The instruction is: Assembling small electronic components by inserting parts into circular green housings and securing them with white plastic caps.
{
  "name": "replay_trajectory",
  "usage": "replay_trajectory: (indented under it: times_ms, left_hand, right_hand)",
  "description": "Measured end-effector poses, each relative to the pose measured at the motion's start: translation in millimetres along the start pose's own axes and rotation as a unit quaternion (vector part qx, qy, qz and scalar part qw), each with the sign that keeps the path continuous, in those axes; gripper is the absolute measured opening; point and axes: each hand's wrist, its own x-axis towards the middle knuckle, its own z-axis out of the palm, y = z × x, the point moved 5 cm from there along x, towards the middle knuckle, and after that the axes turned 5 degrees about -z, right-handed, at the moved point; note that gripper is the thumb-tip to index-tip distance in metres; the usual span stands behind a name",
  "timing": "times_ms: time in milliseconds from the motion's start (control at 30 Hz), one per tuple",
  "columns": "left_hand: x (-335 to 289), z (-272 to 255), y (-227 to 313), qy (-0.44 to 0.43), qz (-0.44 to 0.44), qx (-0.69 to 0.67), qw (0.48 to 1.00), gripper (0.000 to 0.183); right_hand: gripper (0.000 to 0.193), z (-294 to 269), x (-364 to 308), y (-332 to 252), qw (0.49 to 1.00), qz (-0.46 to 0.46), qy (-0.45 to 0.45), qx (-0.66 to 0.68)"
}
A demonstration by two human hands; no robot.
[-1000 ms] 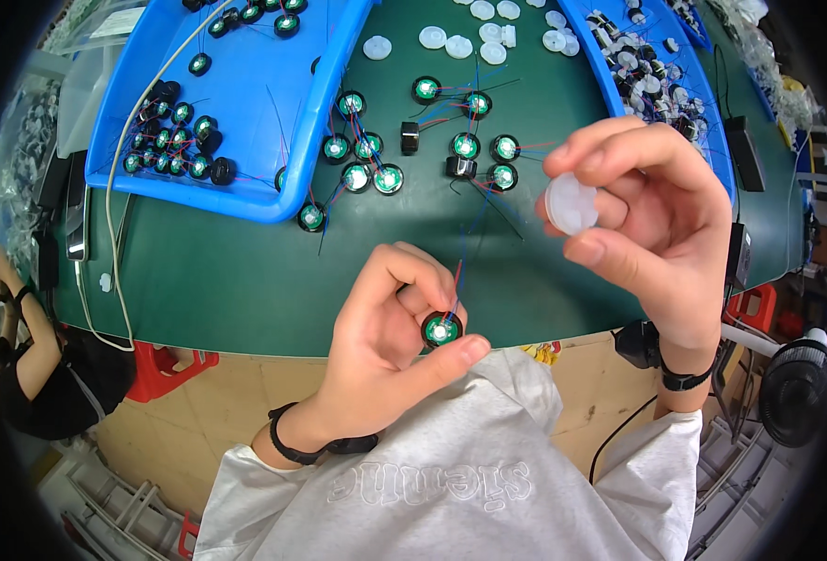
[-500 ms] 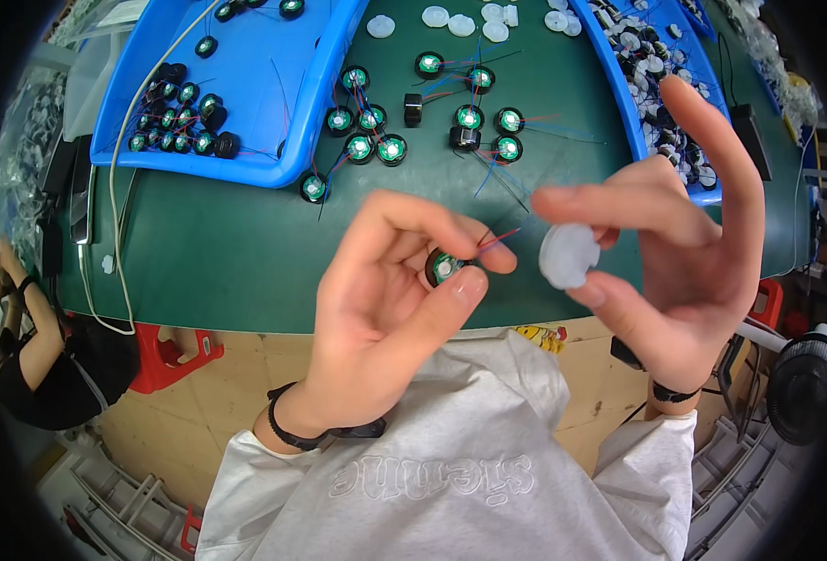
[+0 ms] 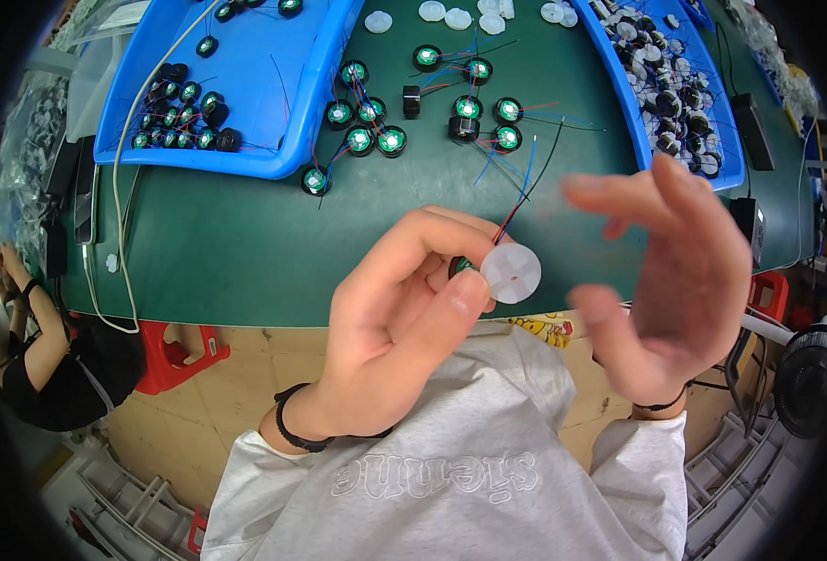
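My left hand (image 3: 399, 309) pinches a small round black part with a green circuit board (image 3: 460, 267) between thumb and fingers. Most of that part is covered by the fingers. Thin red, blue and dark wires (image 3: 523, 199) rise from it. Against the thumb and index fingertips sits a translucent white plastic disc (image 3: 511, 274) with a small central hole, facing up. How the disc meets the black part cannot be told. To the right, my right hand (image 3: 661, 271) is apart from the disc, fingers spread, holding nothing, somewhat blurred.
On the green table (image 3: 245, 252) lie several similar black parts (image 3: 391, 140) with wires. Loose white discs (image 3: 432, 11) lie behind them. A blue tray (image 3: 273, 168) at left and another blue tray (image 3: 636, 140) at right hold more parts. A person (image 3: 44, 346) sits at far left.
The white disc has passed from my right hand to the left fingertips. My right hand has let go and opened. The black part's wires now point upward.
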Motion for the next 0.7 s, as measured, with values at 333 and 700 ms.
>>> replay_trajectory:
  times_ms: [333, 700]
  left_hand:
    - [-3, 5, -2, -0.038, 0.034, -0.015, 0.999, 0.026]
    - [-7, 8, -8, -0.124, 0.061, -0.101, 0.985, 0.02]
  right_hand:
    - [0.024, 28, -15, 14, 0.925, 0.264, 0.005, 0.272]
    - [0.015, 36, -17, 17, 0.88, 0.297, 0.096, 0.357]
